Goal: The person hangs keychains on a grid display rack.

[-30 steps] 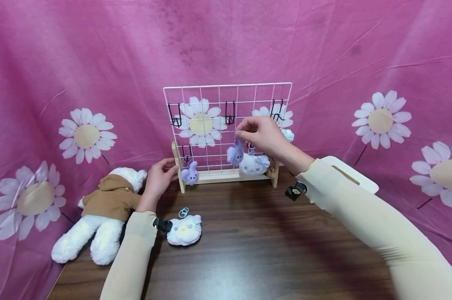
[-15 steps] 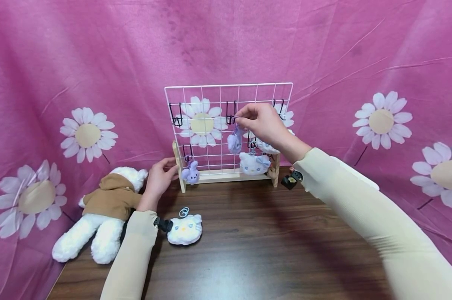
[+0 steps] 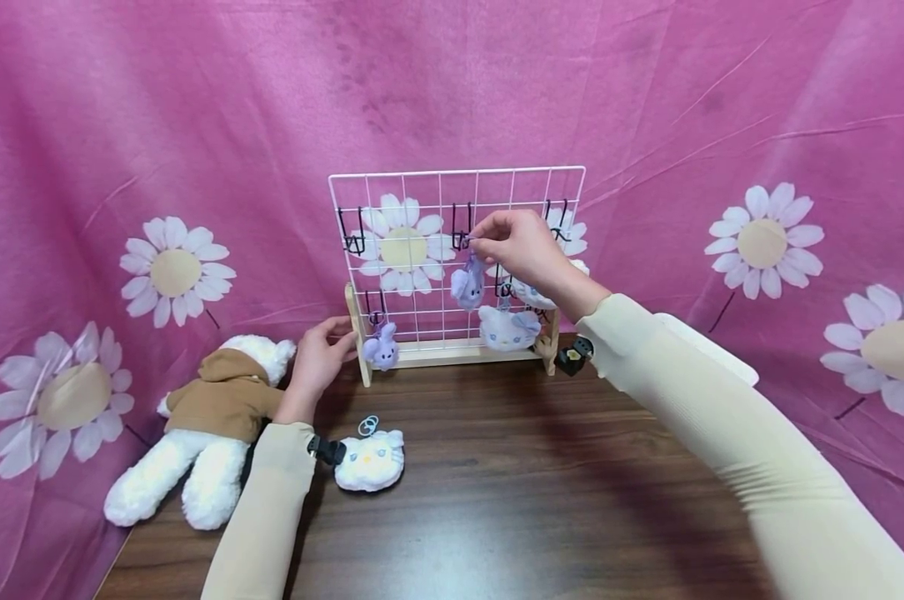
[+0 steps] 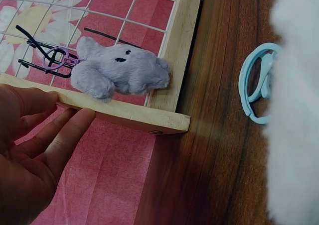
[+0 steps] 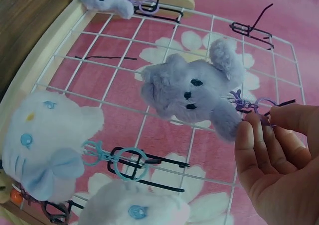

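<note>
My right hand (image 3: 522, 250) pinches the purple ring (image 5: 266, 105) of a lavender bunny plush keychain (image 3: 468, 286). The bunny hangs below the fingertips, and its ring is at the black upper-middle hook (image 3: 461, 229) of a white wire grid rack (image 3: 438, 172). Whether the ring is over the hook's tip I cannot tell. With thumb and fingers, my left hand (image 3: 322, 358) grips the rack's wooden side post (image 4: 124, 110). Beside that post, a second lavender bunny keychain (image 3: 381, 350) hangs on a lower hook. A white cat plush keychain (image 3: 507, 329) with a blue bow hangs right of centre.
Another white cat keychain (image 3: 369, 462) lies on the brown table (image 3: 481, 500) near my left wrist. A white teddy bear in a brown hoodie (image 3: 215, 408) lies at left. Behind my right forearm is a white tray (image 3: 740, 367). An upper-left black hook (image 3: 352, 242) holds nothing.
My right hand has lifted the bunny keychain up to the upper-middle hook, then shifted only slightly while the bunny turned. My left hand has stayed on the side post.
</note>
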The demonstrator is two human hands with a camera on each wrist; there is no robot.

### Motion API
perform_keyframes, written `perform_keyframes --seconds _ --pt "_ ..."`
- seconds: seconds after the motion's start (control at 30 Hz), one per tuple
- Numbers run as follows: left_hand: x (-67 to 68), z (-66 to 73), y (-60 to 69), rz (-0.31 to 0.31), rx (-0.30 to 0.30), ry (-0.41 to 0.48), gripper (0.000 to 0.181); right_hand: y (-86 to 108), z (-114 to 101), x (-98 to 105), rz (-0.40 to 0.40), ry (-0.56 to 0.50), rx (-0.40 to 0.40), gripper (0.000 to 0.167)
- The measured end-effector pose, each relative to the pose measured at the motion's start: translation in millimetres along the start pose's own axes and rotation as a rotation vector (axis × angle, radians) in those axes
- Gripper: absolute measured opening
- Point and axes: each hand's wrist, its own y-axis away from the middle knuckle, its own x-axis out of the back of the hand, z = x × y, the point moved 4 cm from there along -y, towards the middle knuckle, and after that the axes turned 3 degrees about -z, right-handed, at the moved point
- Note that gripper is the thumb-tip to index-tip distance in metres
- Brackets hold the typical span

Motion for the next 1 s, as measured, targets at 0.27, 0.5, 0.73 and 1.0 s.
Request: perform_keyframes --seconds 0.27,0.5,0.73,1.0 --pt "1.1 0.5 0.0 0.003 0.001 0.004 0.039 -7.9 6 -2 0.035 0.008 -0.014 0.015" --pt "0.5 0.1 0.3 -0.003 0.007 -0.004 0.04 -11.4 8 -4 0.065 0.031 -0.049 0.013" --pt "0.0 -0.7 0.2 0.0 0.016 -0.002 0.04 -13.5 7 -7 0.105 0.076 -0.053 0.011" --pt "-0.2 -0.5 -0.9 0.002 0.007 -0.002 0.039 -16.1 8 -9 0.157 0.148 -0.069 0.011"
